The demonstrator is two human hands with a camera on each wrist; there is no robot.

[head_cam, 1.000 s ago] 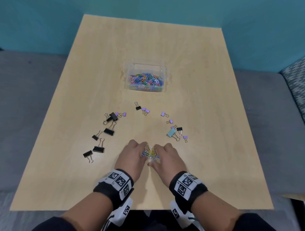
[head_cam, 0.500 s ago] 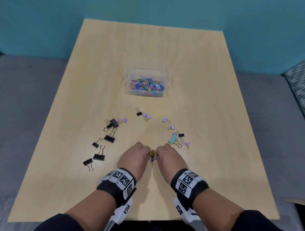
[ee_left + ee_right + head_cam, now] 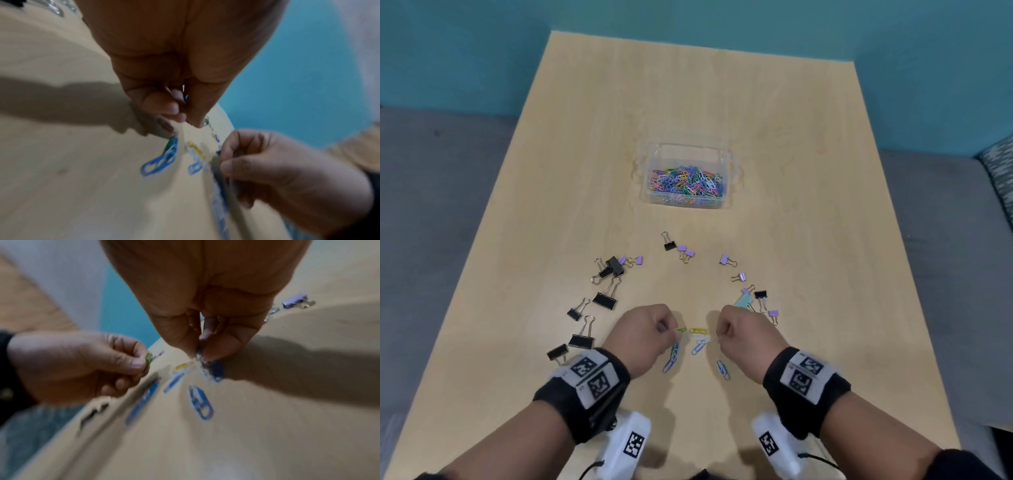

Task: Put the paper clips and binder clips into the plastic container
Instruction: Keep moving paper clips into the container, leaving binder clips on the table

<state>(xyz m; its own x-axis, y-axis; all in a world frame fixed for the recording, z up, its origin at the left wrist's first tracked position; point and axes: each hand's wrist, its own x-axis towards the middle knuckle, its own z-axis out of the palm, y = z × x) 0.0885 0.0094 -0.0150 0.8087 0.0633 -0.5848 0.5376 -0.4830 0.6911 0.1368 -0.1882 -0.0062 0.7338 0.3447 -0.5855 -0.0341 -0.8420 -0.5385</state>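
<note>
A clear plastic container (image 3: 726,202) holding many coloured paper clips stands mid-table. Near the front edge both hands hover close together with curled fingers. My left hand (image 3: 671,334) pinches a green-yellow paper clip (image 3: 148,357) at its fingertips. My right hand (image 3: 719,335) pinches a blue-white paper clip (image 3: 199,353) between thumb and finger. Several loose paper clips (image 3: 698,337) lie on the table between and just below the hands, among them blue ones (image 3: 670,360). Black binder clips (image 3: 604,298) lie to the left; purple binder clips (image 3: 725,260) and a teal one (image 3: 743,301) lie to the right.
The wooden table (image 3: 808,171) has bare surface around and behind the container. A teal wall rises behind it, grey floor shows on both sides, and a patterned cushion (image 3: 1000,164) sits at the far right.
The hands were pressed together over a small heap of paper clips; they have drawn apart and lifted slightly, each pinching a clip, leaving several clips spread on the table between them.
</note>
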